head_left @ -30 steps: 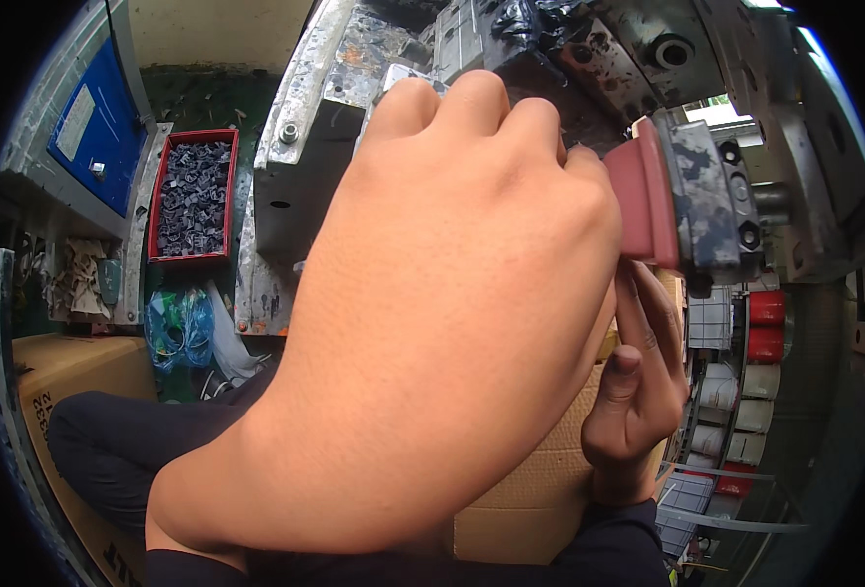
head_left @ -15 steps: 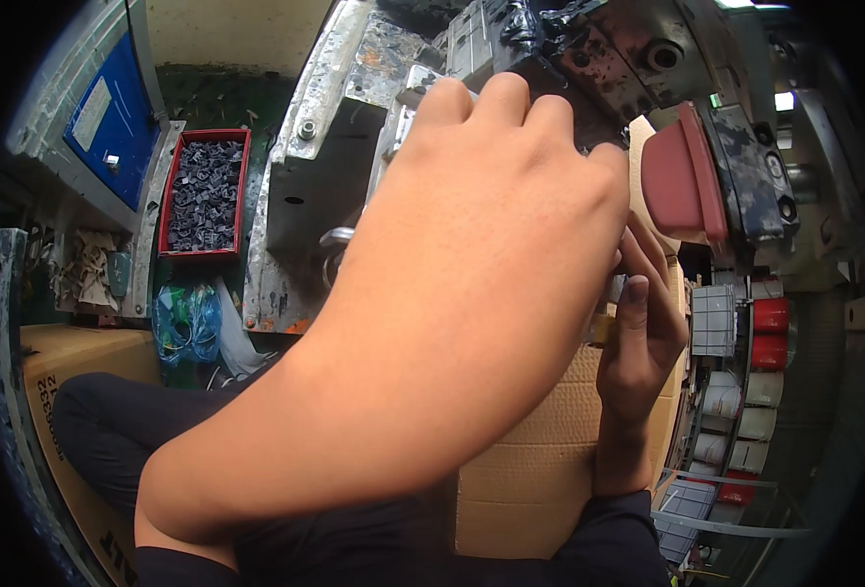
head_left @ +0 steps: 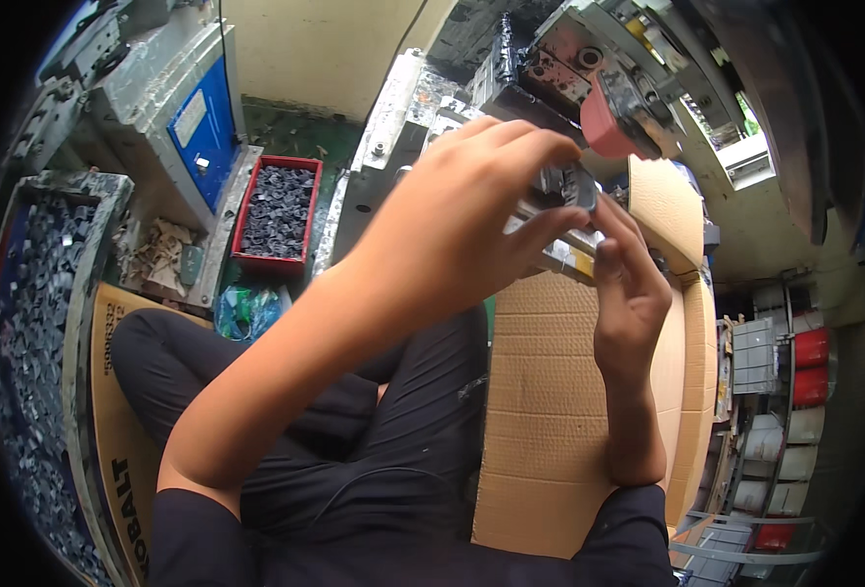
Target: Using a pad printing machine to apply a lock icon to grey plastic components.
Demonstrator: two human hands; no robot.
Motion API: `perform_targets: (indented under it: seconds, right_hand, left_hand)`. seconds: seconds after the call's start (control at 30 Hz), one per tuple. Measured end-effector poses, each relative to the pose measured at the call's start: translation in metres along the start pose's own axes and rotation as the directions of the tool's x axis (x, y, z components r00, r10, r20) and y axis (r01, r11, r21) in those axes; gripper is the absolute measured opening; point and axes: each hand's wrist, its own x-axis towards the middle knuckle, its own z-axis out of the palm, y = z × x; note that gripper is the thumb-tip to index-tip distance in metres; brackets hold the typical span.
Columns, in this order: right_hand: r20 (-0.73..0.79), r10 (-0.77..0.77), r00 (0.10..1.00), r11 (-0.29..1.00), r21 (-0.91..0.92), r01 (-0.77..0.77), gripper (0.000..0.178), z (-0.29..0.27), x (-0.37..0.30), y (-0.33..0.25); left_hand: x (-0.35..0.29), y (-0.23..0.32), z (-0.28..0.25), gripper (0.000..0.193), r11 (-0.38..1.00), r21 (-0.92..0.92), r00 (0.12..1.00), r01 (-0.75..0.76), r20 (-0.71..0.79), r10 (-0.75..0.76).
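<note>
My left hand (head_left: pixel 471 191) is raised in front of the machine and pinches a small dark plastic part (head_left: pixel 579 184) between thumb and fingers. The part looks glossy, and the fingers cover some of it. To its right is my right hand (head_left: pixel 633 303), its fingers stretched up toward the part's edge and its thumb apart from them. Whether those fingertips touch the part I cannot tell. Behind both hands stands the metal machine (head_left: pixel 393 108), with a pink-red pad (head_left: pixel 603 117) on its upper right.
Left of the machine lies a red bin (head_left: pixel 240 230) of dark plastic pieces. A larger trough (head_left: pixel 75 362) at far left holds many similar pieces. Beneath my right arm is a cardboard sheet (head_left: pixel 540 421). Shelves with red and white containers (head_left: pixel 810 367) line the right.
The view has swung, bringing more of the left side and my legs into sight. My left hand now shows from the side, away from the machine, with the dark part visible in its fingers.
</note>
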Motion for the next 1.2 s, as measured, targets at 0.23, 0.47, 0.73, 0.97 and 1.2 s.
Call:
perform_targets:
  seconds: [0.23,0.47,0.73,0.97,1.2]
  right_hand:
    - [0.411,-0.323,0.852,0.943,0.217,0.252,0.019,0.019,-0.022,-0.048]
    - [0.472,-0.482,0.738,0.876,0.294,0.383,0.023,0.045,-0.043,-0.041]
    - [0.465,-0.492,0.736,0.868,0.319,0.38,0.024,0.047,-0.049,-0.05]
    - [0.435,-0.501,0.748,0.863,0.32,0.391,0.024,0.047,-0.048,-0.052]
    - [0.427,-0.497,0.756,0.864,0.319,0.389,0.024,0.045,-0.047,-0.052]
  left_hand:
    - [-0.11,0.056,-0.078,0.053,0.854,-0.392,0.923,0.342,0.312,-0.226]
    - [-0.162,0.083,-0.081,0.055,0.67,-0.505,0.839,0.544,0.341,-0.425]
    - [-0.17,0.088,-0.086,0.041,0.615,-0.578,0.844,0.536,0.369,-0.389]
    - [-0.169,0.093,-0.079,0.059,0.572,-0.586,0.817,0.573,0.356,-0.454]
    - [-0.168,0.093,-0.077,0.059,0.541,-0.603,0.806,0.586,0.367,-0.464]
